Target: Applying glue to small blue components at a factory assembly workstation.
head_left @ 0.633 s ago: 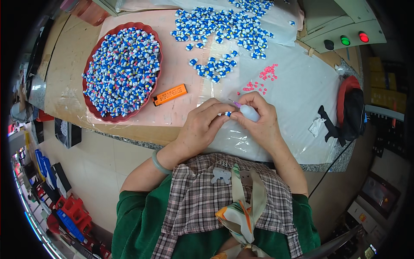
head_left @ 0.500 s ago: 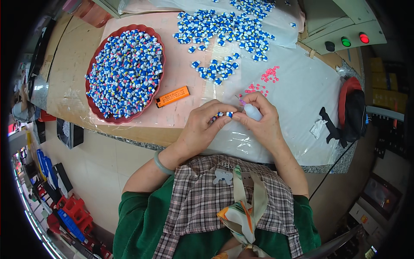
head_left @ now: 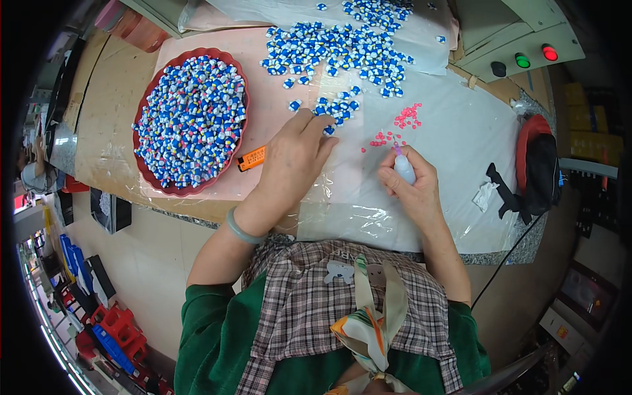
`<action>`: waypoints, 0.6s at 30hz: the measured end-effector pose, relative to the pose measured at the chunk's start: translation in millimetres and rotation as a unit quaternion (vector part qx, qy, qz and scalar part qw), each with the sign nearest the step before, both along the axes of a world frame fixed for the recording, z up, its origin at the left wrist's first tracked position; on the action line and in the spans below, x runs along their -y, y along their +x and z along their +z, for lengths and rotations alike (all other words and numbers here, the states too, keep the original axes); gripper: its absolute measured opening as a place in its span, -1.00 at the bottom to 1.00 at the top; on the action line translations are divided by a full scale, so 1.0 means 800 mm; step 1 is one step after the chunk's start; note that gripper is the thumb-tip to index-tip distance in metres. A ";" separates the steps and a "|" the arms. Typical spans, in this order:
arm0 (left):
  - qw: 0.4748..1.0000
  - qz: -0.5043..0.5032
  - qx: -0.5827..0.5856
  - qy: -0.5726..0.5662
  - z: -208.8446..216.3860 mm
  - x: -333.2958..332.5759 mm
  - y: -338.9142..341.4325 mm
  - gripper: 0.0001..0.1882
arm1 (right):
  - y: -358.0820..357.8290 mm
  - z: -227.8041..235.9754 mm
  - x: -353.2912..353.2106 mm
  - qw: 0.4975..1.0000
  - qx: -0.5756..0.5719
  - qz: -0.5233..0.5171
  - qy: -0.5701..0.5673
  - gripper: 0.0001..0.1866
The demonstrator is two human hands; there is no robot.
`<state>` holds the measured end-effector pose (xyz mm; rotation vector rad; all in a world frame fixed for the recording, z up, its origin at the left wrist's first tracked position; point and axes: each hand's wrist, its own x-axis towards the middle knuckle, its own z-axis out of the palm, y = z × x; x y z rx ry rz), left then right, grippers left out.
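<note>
My left hand (head_left: 297,148) reaches over a small group of blue-and-white figure-like pieces (head_left: 342,108), palm down. Its thumb stands apart from the bent fingers, and one piece lies between thumb and fingertips on the table; the palm is hidden. My right hand (head_left: 415,181) is closed around a small pale squeeze bottle (head_left: 404,170) with a purple needle tip. That tip points toward small pink bits (head_left: 380,139) scattered on the white sheet. More pink bits (head_left: 408,116) lie in a cluster just beyond.
A red scalloped bowl (head_left: 139,153) heaped with similar pieces stands at left. An orange box-shaped item (head_left: 252,158) lies partly behind my left hand. A large spread of pieces (head_left: 336,49) covers the far middle. At right are a black-and-red pouch (head_left: 540,164) and a control box (head_left: 536,39).
My left hand has moved from beside the right hand, where it held several pieces, up to the small group. My right hand has shifted slightly right with the bottle.
</note>
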<state>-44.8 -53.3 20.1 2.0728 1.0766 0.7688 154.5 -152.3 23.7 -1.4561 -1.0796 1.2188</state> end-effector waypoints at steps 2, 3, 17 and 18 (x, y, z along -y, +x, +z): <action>0.980 -0.004 -0.104 0.172 -0.011 -0.004 0.004 -0.80 | 0.004 0.000 0.003 1.000 -0.001 -0.004 -0.004 -0.89; 0.980 -0.004 -0.104 0.172 -0.012 -0.005 0.005 -0.80 | 0.006 0.000 0.004 1.000 -0.001 -0.003 -0.004 -0.89; 0.763 -0.068 0.355 -0.535 0.002 0.020 -0.011 -0.82 | 0.047 0.008 0.015 0.993 -0.096 -0.064 0.007 -0.77; 0.763 -0.067 0.356 -0.535 0.003 0.024 -0.010 -0.82 | 0.045 0.009 0.014 0.993 -0.096 -0.063 0.007 -0.77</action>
